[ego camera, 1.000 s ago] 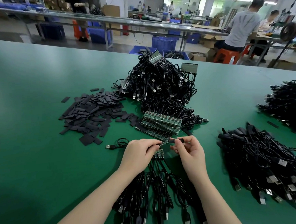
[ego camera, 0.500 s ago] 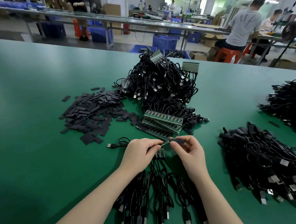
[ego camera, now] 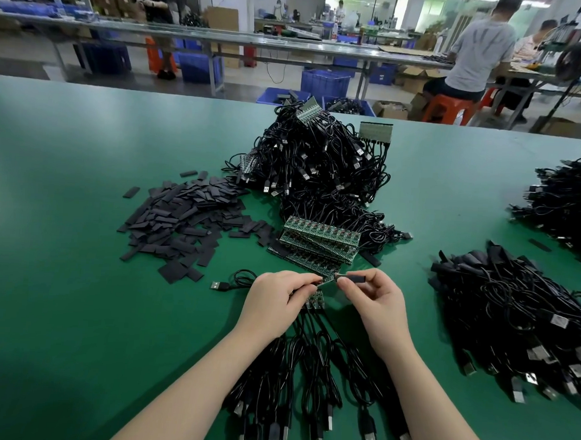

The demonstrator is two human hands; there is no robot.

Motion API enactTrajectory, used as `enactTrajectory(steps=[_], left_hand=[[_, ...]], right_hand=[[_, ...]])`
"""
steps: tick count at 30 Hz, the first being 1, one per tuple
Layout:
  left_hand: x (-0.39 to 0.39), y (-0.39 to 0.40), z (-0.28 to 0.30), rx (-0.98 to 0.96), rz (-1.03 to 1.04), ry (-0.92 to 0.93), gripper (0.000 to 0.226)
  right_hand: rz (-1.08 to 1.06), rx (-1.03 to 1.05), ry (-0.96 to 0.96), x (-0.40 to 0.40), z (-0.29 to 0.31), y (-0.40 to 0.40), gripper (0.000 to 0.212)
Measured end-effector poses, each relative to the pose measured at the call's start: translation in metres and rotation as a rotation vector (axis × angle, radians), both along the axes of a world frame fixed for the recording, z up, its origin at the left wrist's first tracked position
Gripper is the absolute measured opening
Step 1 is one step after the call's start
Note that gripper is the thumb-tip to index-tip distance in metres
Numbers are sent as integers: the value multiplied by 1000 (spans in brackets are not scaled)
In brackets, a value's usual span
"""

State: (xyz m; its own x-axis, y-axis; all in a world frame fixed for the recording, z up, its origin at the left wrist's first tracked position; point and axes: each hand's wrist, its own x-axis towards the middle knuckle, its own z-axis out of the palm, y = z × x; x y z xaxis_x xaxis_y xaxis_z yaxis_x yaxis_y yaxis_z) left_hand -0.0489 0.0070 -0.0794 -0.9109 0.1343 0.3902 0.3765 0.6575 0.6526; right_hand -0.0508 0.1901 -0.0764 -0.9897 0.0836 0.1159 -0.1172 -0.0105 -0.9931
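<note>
My left hand [ego camera: 275, 298] pinches a small green circuit board [ego camera: 326, 279] on the end of a black USB cable. My right hand [ego camera: 377, 300] pinches a short black sleeve [ego camera: 355, 277] and holds it against the board's tip. The two hands meet just above the green table [ego camera: 60, 275], in front of a stack of green board strips [ego camera: 318, 239]. A strip of small boards [ego camera: 316, 298] with black USB cables [ego camera: 307, 382] fanning toward me lies under my hands.
A heap of flat black sleeves [ego camera: 185, 217] lies to the left. A tall tangle of black cables [ego camera: 319, 164] rises behind the strips. Two more cable piles [ego camera: 519, 319] [ego camera: 569, 200] sit at the right. A loose USB plug [ego camera: 220, 286] lies left of my hand. People work at benches beyond.
The right hand has brought the black sleeve slightly closer to the board tip held by the left hand. Otherwise both hands stay in place.
</note>
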Motion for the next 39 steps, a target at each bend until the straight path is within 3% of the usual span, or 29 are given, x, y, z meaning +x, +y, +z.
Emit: enactTrajectory(steps=[16, 39], left_hand=[[-1, 0, -1, 9, 6, -2, 22], [-1, -1, -2, 55, -30, -21, 27]], right_hand=[[47, -27, -6, 2, 2, 0, 13], [148, 158, -31, 0, 2, 0, 12]])
